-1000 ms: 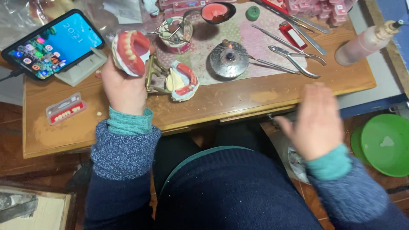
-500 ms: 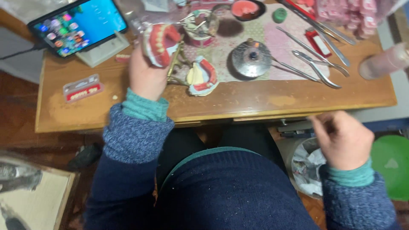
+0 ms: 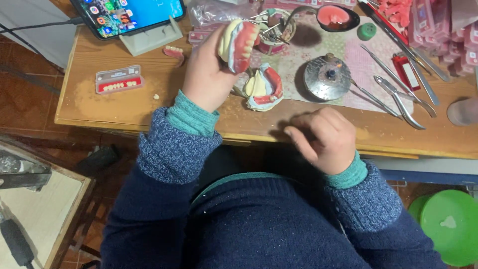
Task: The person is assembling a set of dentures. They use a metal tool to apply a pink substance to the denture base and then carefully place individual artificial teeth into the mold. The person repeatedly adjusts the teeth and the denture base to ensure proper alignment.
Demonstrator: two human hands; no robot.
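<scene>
We see the left hand (image 3: 206,74) closed around a denture model (image 3: 239,44), pink wax with pale teeth, raised above the surface (image 3: 149,107); the right hand (image 3: 323,139) is loosely curled, empty, at the edge.

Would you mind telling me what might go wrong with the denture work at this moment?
The left hand alone holds the denture model raised above the table, so it might slip and drop. The other model lies close to the table's front edge, near the right hand, and could be knocked off.
</scene>
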